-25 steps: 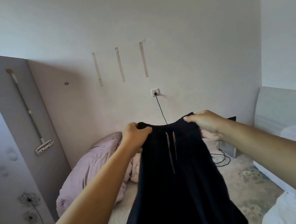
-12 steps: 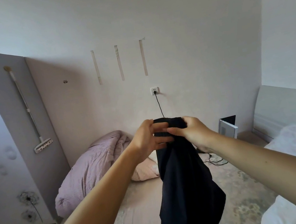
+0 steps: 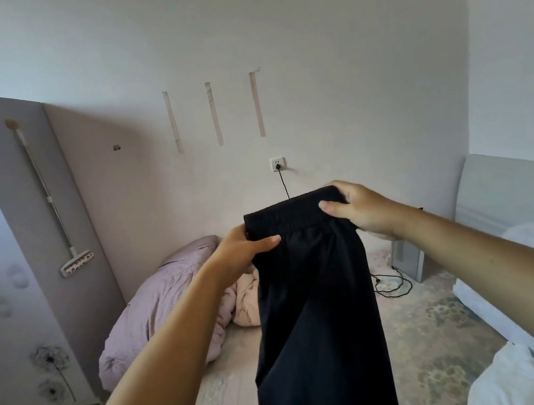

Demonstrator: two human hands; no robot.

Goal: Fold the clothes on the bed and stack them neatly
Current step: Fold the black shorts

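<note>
A pair of black trousers hangs in the air in front of me, folded lengthwise, its elastic waistband at the top. My left hand pinches the waistband's left end, thumb laid across the front. My right hand grips the waistband's right end from above. The legs drop straight down past the bottom of the view. A white garment lies crumpled on the bed at the lower right.
A lilac duvet and a pink bundle lie heaped on the floor by the wall. A grey wardrobe with a hanging mop stands at left. A black cable and a small grey device sit on the patterned rug.
My hands met at the middle, bringing the waistband's two ends together, then drew apart again. The trousers now hang as a narrower, doubled strip with the waistband stretched between both hands.
</note>
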